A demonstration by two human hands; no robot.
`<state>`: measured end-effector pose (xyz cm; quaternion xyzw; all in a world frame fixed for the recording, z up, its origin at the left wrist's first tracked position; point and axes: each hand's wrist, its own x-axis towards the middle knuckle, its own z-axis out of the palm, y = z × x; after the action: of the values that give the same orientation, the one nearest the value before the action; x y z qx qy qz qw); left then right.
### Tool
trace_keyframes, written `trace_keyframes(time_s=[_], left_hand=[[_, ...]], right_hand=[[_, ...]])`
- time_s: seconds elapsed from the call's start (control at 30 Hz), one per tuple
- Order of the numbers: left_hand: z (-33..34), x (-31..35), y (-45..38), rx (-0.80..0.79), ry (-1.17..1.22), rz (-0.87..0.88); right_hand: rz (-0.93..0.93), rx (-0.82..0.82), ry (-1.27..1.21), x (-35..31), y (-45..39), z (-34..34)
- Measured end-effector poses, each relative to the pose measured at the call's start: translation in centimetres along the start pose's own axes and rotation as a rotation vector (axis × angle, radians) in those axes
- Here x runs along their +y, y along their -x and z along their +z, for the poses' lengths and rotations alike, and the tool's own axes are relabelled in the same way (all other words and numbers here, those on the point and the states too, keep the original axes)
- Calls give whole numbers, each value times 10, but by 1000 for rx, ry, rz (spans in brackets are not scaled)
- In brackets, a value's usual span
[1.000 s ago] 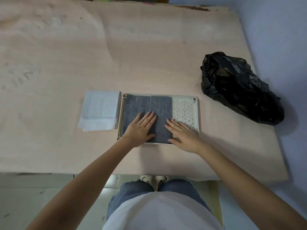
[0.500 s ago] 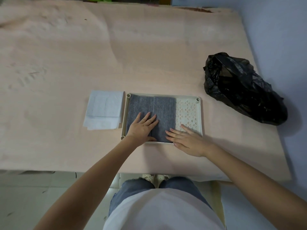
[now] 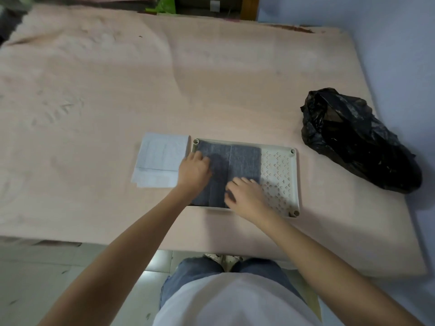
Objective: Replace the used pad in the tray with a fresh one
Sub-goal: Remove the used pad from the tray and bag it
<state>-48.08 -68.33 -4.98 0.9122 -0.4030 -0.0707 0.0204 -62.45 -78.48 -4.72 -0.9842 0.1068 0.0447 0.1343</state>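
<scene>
A cream plastic tray (image 3: 295, 180) with a perforated floor lies near the table's front edge. A dark grey pad (image 3: 244, 158) covers its left and middle parts. My left hand (image 3: 194, 171) is at the pad's left edge, fingers curled down onto it; the fingertips are hidden. My right hand (image 3: 246, 196) rests on the pad's near right part with bent fingers, tips touching the fabric. A stack of white folded pads (image 3: 160, 158) lies just left of the tray.
A crumpled black plastic bag (image 3: 357, 140) sits on the table to the right of the tray, near the blue wall. The table (image 3: 164, 78) is covered in pale pink cloth. My legs and the floor tiles show below the front edge.
My left hand has slid from the pad's middle to its left edge and curled its fingers. My right hand has moved up from the tray's front rim onto the pad.
</scene>
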Motion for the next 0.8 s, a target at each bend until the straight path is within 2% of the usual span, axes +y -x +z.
trace_keyframes(time_s=[0.13,0.3,0.47,0.6,0.8], left_hand=[[-16,-21,-25,-36,-3,-141],[-15,-26,-44,-113,-76,-153],[-2,-23,-47,-111,-121,-204],[2,-20,-51,-114,-38,-264],[0,-18,-55,-117,87,-322]], right_hand=[[77,-54,11,-57,-39,8],[166,-149,122,-92,-69,14],[147,-195,240,-93,-77,21],[212,-129,133,-87,-77,23],[251,-161,121,-80,-77,23]])
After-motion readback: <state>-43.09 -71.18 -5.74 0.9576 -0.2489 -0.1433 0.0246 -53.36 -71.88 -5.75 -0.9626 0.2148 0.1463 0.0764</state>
